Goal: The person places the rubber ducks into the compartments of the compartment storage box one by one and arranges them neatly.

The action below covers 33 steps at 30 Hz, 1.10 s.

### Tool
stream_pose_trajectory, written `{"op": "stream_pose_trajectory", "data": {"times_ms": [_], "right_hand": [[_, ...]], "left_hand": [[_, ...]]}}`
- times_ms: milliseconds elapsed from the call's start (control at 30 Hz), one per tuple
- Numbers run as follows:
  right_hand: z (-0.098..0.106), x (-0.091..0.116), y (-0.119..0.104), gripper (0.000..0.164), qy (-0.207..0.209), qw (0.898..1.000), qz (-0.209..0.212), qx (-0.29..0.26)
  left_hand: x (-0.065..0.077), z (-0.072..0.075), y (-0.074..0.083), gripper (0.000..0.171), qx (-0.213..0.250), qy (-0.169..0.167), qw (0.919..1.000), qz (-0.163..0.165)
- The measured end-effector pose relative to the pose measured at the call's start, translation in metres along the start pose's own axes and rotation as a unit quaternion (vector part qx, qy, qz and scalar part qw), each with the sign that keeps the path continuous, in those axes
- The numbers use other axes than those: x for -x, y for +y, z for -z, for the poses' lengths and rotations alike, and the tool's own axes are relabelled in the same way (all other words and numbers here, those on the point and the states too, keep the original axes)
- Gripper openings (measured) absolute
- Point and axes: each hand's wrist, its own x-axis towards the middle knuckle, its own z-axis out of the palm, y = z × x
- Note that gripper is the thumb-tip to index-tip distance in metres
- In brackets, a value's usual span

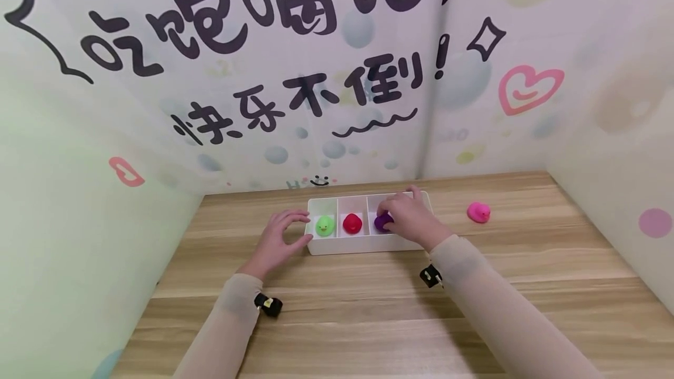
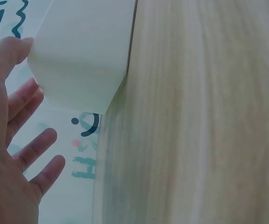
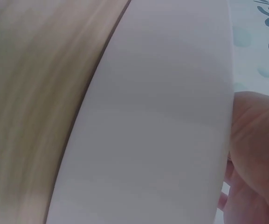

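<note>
A long white divided box (image 1: 342,244) sits on the wooden table. My left hand (image 1: 278,243) is at its left end, thumb and fingers spread; in the left wrist view, the thumb and two fingertips of that hand (image 2: 8,116) touch the box's rim. A green rubber duck (image 1: 325,226) lies in the leftmost compartment and a red rubber duck (image 1: 352,224) in the one beside it. Inside the third compartment, my right hand (image 1: 411,217) holds a purple rubber duck (image 1: 382,222), partly hidden by the fingers. The box wall hides these fingertips in the right wrist view.
A pink rubber duck (image 1: 478,212) lies on the table (image 1: 337,309), right of the box. Behind stands a printed white wall (image 1: 253,162), with further walls at left and right. My right hand covers much of the box's right end.
</note>
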Motion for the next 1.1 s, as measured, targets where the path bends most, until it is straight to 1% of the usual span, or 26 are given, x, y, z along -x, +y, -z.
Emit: {"op": "stream_pose_trajectory", "data": {"times_ms": [100, 267, 400, 533, 667, 767, 867, 1100], "right_hand": [[-0.001, 0.000, 0.001, 0.022, -0.008, 1.000, -0.004, -0.003], [-0.004, 0.000, 0.002, 0.022, -0.012, 1.000, -0.012, -0.012], [-0.004, 0.001, 0.003, 0.024, 0.002, 0.999, -0.019, -0.030], [-0.002, 0.004, 0.004, 0.024, 0.033, 0.998, -0.013, -0.055], [0.003, 0.012, 0.006, 0.023, 0.091, 0.992, 0.011, -0.083], [0.008, 0.018, 0.009, 0.024, 0.125, 0.988, 0.024, -0.082], [0.013, 0.023, 0.014, 0.026, 0.137, 0.988, 0.020, -0.074], [0.022, 0.035, 0.029, 0.028, 0.147, 0.987, 0.007, -0.062]], "left_hand": [[0.000, 0.000, 0.000, 0.032, 0.001, -0.002, 1.0000, 0.002], [-0.001, -0.001, 0.001, 0.032, -0.002, -0.003, 1.0000, -0.005], [-0.002, -0.001, 0.001, 0.032, -0.003, -0.001, 0.9999, -0.012], [-0.001, -0.002, 0.000, 0.033, -0.001, 0.005, 0.9999, -0.015], [-0.001, -0.002, 0.000, 0.033, 0.004, 0.010, 0.9998, -0.017], [-0.001, -0.002, -0.001, 0.034, 0.006, 0.011, 0.9998, -0.017], [-0.001, -0.001, 0.000, 0.035, 0.006, 0.011, 0.9998, -0.016], [-0.001, 0.000, 0.000, 0.035, 0.002, 0.004, 1.0000, -0.008]]}}
